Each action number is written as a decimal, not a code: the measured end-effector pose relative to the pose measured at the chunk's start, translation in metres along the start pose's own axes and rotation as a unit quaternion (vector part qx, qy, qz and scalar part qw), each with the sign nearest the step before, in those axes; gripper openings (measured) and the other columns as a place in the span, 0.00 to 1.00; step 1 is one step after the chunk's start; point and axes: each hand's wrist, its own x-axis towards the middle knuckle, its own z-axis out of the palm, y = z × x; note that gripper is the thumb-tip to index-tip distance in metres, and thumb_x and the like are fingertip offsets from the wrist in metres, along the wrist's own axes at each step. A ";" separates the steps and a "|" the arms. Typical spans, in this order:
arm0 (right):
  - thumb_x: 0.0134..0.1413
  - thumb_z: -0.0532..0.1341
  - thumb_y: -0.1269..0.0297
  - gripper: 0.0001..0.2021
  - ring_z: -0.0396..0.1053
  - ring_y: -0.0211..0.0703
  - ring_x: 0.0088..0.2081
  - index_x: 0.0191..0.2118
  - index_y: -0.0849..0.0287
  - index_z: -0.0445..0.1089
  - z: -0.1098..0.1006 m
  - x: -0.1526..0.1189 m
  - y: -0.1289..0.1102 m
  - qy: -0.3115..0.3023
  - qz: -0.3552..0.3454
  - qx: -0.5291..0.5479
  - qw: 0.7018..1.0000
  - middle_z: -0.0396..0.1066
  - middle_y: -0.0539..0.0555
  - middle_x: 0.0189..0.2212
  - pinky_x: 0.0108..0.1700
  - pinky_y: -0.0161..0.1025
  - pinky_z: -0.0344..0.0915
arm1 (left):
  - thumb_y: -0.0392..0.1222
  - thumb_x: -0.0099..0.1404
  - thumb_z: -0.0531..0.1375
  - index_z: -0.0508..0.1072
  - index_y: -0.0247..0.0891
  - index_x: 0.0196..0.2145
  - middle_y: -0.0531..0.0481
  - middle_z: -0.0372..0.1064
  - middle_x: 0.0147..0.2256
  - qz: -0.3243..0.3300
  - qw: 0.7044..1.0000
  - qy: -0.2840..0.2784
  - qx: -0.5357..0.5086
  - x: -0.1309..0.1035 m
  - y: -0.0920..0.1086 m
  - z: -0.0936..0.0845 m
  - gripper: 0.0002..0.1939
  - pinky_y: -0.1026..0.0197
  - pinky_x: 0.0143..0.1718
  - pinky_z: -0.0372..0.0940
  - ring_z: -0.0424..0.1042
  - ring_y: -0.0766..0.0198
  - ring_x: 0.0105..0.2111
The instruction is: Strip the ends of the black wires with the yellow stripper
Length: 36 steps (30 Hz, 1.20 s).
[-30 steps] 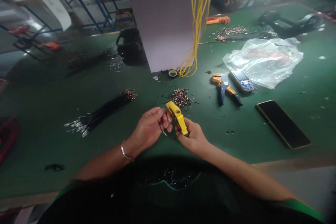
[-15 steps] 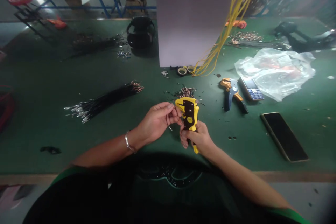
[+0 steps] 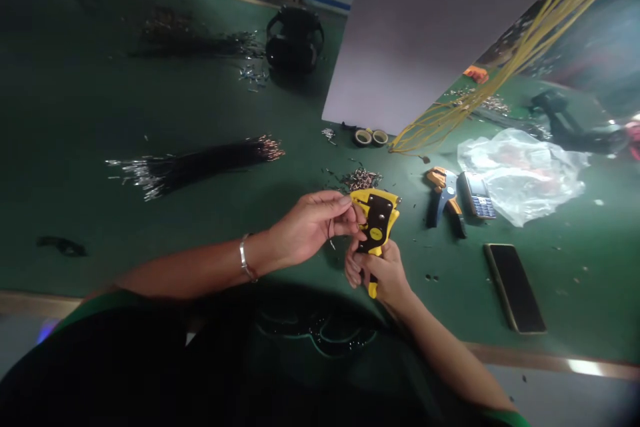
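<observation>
My right hand is closed round the handles of yellow and black wire strippers, held upright over the table. Pinched in the fingers of my left hand is a short black wire, its pale tip hanging below the fingers. The wire's other end is at the strippers' jaws, where my fingertips hide it. Just behind the tool lies a heap of small cut wire ends. To the left, a bundle of black wires lies flat, with bare coppery ends on the right and silvery ends on the left.
Right of my hands lie an orange and blue hand tool, a keypad phone, a plastic bag and a smartphone. Tape rolls sit below a pale panel and yellow wires. A black headset stands behind.
The camera view has tilted and shifted. The strippers lean slightly more to the right, and both hands keep their grip, with the wire still at the jaws.
</observation>
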 end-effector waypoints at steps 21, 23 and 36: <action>0.49 0.66 0.64 0.08 0.61 0.35 0.13 0.29 0.59 0.67 0.000 -0.005 -0.007 0.006 -0.014 -0.014 1.000 0.62 0.45 0.14 0.15 0.35 0.62 | 0.37 0.61 0.62 0.78 0.31 0.30 0.44 0.73 0.34 0.015 0.999 0.011 0.029 -0.007 -0.002 0.005 0.07 0.56 0.42 0.66 0.72 0.64 0.32; 0.49 0.66 0.63 0.08 0.61 0.35 0.13 0.29 0.59 0.67 0.000 -0.005 -0.008 0.008 -0.017 -0.019 1.000 0.62 0.44 0.15 0.15 0.35 0.63 | 0.36 0.60 0.62 0.78 0.31 0.28 0.44 0.74 0.36 0.041 0.998 0.019 0.053 -0.009 -0.002 0.006 0.07 0.57 0.43 0.65 0.71 0.64 0.34; 0.50 0.66 0.63 0.10 0.58 0.34 0.14 0.28 0.59 0.65 -0.001 -0.009 -0.010 0.018 -0.045 -0.039 0.998 0.59 0.44 0.15 0.16 0.34 0.60 | 0.39 0.61 0.61 0.75 0.32 0.22 0.43 0.74 0.34 0.052 0.995 0.035 0.083 -0.017 -0.003 0.012 0.12 0.56 0.41 0.64 0.71 0.61 0.35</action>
